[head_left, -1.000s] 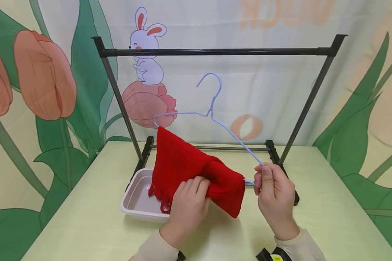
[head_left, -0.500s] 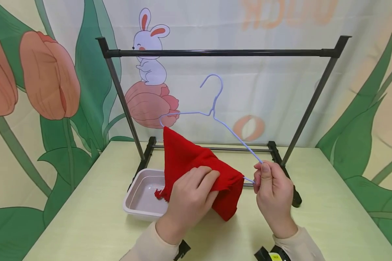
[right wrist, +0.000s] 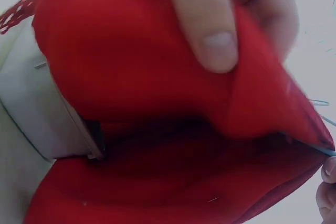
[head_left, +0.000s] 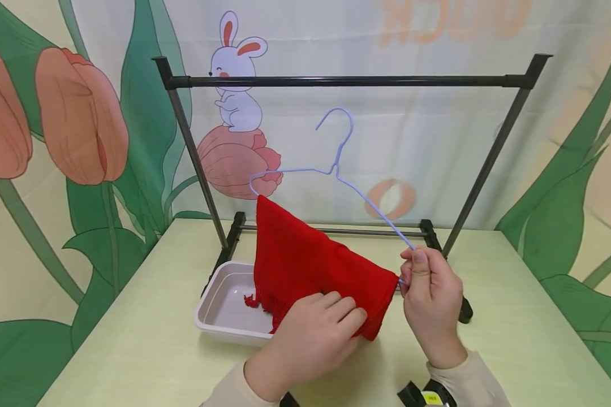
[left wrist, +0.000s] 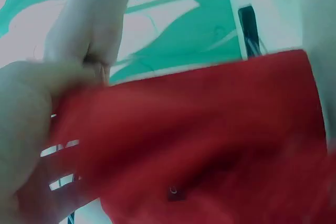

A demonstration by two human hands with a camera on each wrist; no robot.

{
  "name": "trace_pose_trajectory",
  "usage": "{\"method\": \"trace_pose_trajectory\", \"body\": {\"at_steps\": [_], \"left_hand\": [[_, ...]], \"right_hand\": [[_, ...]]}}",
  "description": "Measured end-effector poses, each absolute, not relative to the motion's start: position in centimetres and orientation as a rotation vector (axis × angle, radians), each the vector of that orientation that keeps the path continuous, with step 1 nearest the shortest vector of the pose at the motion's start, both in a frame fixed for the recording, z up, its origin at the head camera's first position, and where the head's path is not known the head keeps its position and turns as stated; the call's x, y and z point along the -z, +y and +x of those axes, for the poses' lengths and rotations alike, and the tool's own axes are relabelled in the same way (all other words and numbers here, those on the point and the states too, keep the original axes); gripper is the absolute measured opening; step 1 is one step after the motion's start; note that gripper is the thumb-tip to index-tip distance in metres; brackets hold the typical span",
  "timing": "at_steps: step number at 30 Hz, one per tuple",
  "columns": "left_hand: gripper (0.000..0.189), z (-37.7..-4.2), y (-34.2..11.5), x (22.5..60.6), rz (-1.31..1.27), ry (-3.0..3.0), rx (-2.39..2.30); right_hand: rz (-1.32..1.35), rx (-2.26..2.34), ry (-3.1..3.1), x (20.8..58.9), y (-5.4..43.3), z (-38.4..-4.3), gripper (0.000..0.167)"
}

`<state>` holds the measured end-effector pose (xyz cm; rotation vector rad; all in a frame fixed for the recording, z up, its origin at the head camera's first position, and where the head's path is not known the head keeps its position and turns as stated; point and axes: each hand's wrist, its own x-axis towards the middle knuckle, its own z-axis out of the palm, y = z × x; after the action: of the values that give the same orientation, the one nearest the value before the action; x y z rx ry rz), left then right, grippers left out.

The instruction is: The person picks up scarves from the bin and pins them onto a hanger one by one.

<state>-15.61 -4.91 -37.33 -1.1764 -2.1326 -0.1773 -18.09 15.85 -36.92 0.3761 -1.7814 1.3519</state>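
Note:
A red fringed scarf [head_left: 305,254] hangs folded over the lower bar of a light-blue wire hanger [head_left: 366,198]. Its fringe dangles at the lower left, over a white basin. My right hand [head_left: 433,305] pinches the hanger's right corner, just past the scarf's edge. My left hand [head_left: 326,333] is at the scarf's lower front, fingers curled over the cloth. In the right wrist view the left thumb [right wrist: 218,45] presses on the raised front layer, and a gap shows between the two layers. The hanger's hook points up, below the rack's top bar and off it.
A black rack [head_left: 346,82] stands at the back of the pale table [head_left: 147,339], its feet reaching forward on both sides. The white plastic basin [head_left: 209,325] sits by its left foot. Behind hangs a curtain [head_left: 438,141] printed with tulips and a rabbit.
My left hand has moved right and down along the scarf's front. The cloth has spread along the bar to the right corner and smoothed out. My right hand keeps its grip on the hanger.

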Motion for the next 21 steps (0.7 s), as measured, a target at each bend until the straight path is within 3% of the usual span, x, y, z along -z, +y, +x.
{"method": "trace_pose_trajectory", "body": {"at_steps": [6,11,21], "left_hand": [[0.021,-17.6,-5.6,36.7,-1.084,-2.207,0.364],[0.034,-20.2,-5.3,35.4,-1.024,-2.175,0.364],[0.018,-22.8,-3.8,33.8,-1.169,-2.427,0.316]], "right_hand": [[0.41,-1.365,-1.767,37.2,16.0,-18.2,0.017],[0.443,-1.35,-1.765,37.1,16.1,-18.2,0.016],[0.495,-1.315,-1.814,37.2,16.3,-18.1,0.013]]}}
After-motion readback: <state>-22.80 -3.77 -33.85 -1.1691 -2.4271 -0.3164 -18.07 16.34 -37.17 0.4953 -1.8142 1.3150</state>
